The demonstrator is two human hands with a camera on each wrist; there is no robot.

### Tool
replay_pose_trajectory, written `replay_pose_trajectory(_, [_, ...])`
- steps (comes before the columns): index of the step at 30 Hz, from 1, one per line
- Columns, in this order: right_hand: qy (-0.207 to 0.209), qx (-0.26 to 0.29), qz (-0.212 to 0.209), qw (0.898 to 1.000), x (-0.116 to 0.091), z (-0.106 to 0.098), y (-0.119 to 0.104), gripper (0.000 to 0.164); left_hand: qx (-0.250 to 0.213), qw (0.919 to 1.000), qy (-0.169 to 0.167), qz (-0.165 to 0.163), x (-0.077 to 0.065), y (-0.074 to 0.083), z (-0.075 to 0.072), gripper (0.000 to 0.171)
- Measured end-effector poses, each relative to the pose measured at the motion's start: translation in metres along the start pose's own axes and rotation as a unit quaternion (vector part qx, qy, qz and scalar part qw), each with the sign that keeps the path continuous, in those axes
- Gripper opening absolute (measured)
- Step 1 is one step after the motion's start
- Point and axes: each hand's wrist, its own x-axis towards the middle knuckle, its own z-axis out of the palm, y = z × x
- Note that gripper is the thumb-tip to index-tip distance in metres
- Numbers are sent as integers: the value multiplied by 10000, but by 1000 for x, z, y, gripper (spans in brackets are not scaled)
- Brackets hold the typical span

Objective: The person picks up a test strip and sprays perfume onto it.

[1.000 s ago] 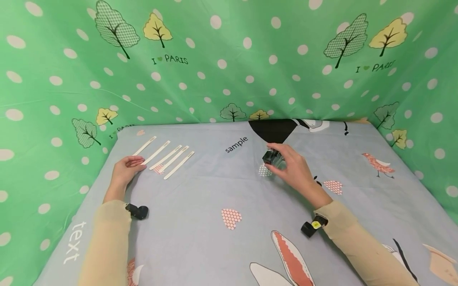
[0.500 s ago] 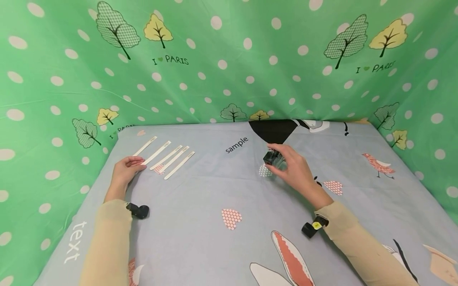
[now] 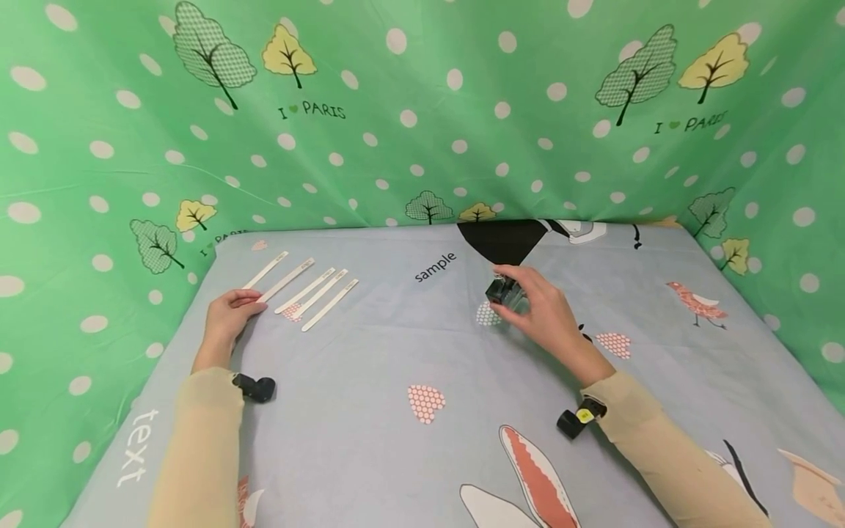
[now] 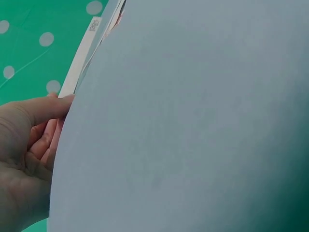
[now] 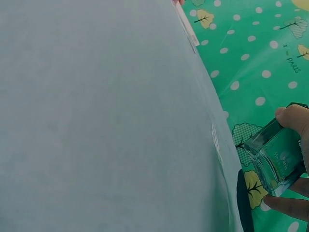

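Note:
My left hand (image 3: pixel 229 319) pinches the lower end of a white paper test strip (image 3: pixel 287 280), the second from the left in a slanted row. In the left wrist view the thumb lies on the strip (image 4: pixel 79 60), whose far end bears small dark print. My right hand (image 3: pixel 546 317) grips a small glass perfume bottle (image 3: pixel 507 292) with a black cap, thumb on one side and fingers on the other. The bottle is tilted, cap toward the left. In the right wrist view its clear, square-cornered glass base (image 5: pixel 273 166) shows, with small lettering on it.
Beside the held strip lie other white strips, one to the left (image 3: pixel 267 268) and several to the right (image 3: pixel 330 305). A grey-blue printed cloth (image 3: pixel 370 440) covers the table. Behind and at the sides hangs a green dotted curtain (image 3: pixel 370 66).
My left hand has shifted slightly left, and the strip in it has tilted and turned a shade darker. The right hand and the bottle stay in place.

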Motion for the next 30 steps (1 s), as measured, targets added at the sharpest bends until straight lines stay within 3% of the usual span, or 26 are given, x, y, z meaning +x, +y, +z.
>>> replay_pose_trajectory(3, [19, -7, -38, 10000, 1, 0, 0, 68, -218, 9997, -37, -94, 0, 1, -3, 18])
replay_pose_trajectory(6, [15, 14, -59, 10000, 1, 0, -1, 68, -764, 9966, -92, -290, -1, 2, -6, 17])
replay_pose_trajectory(13, [21, -10, -125, 9999, 4, 0, 0, 68, -2207, 9729, -115, -684, -5, 9, -11, 21])
replay_pose_trajectory(20, [26, -46, -113, 9999, 4, -2, -1, 69, -2857, 9553, -172, -734, -11, 20, -7, 20])
replay_pose_trajectory(25, [30, -47, -85, 9999, 4, -4, -2, 68, -2832, 9563, -239, -681, -15, 29, -3, 19])
replay_pose_trajectory(30, [5, -16, -28, 10000, 3, -5, -3, 67, -2410, 9692, -295, -407, -18, 35, 2, 21])
